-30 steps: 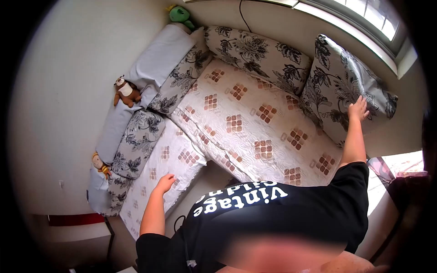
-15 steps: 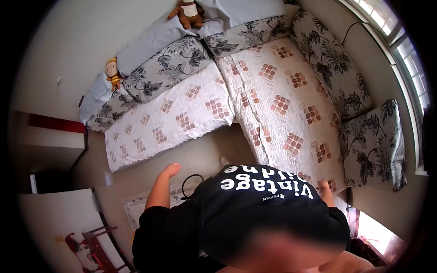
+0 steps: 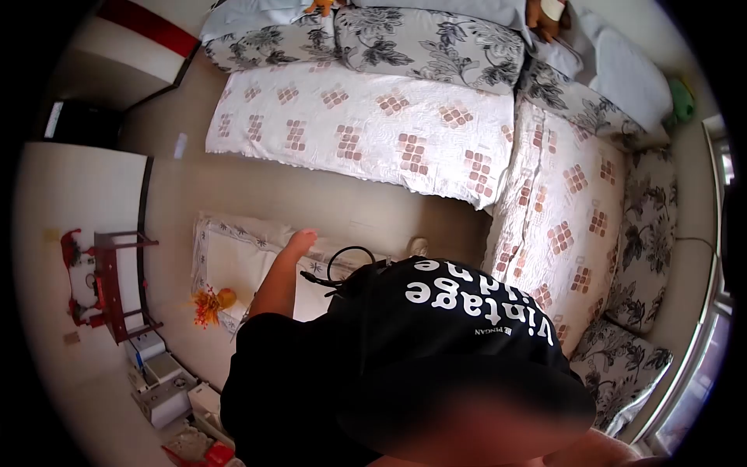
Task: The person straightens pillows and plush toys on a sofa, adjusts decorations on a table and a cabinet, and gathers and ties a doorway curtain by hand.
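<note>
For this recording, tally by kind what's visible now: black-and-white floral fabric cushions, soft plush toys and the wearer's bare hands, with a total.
Black-and-white floral fabric cushions: 5
Soft plush toys, one brown-and-white, one green, one orange and cut off by the top edge: 3
Bare hands, the left one only: 1
Total: 9

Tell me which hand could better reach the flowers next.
Probably the left hand: no object shows in it, and it's out on the same side as the flowers. The right hand is out of view, so its reach is unclear.
</note>
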Demonstrator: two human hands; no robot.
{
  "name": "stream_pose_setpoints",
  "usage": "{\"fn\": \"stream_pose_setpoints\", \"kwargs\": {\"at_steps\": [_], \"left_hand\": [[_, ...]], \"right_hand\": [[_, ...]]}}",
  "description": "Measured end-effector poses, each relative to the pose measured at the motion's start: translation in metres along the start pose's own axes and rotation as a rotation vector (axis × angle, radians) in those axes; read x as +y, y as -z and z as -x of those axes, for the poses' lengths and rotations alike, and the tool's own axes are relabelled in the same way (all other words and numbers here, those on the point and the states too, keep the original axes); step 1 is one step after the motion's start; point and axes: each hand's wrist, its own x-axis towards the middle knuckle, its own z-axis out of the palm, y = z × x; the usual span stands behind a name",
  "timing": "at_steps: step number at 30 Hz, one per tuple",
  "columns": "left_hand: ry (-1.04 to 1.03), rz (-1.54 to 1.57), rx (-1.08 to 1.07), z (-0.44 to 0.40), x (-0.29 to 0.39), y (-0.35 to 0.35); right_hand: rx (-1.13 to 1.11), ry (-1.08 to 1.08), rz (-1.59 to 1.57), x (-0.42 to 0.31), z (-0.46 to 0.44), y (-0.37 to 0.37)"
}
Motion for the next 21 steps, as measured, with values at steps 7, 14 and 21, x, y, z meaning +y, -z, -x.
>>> {"fn": "stream_pose_setpoints", "kwargs": {"at_steps": [7, 14, 21], "left_hand": [[0.087, 0.387, 0.176, 0.055, -0.174, -0.016], [0.058, -0.620, -0.072, 0.147, -0.246, -0.112], [0.213, -0.480, 0.159, 0.185, -0.236, -0.203]], "right_hand": [[-0.236, 0.144, -0.123, -0.284, -0.064, 0.132], [-0.224, 1.154, 0.591, -0.268, -0.245, 0.096], [-0.501, 1.200, 0.907, -0.436, -0.333, 0.135]]}}
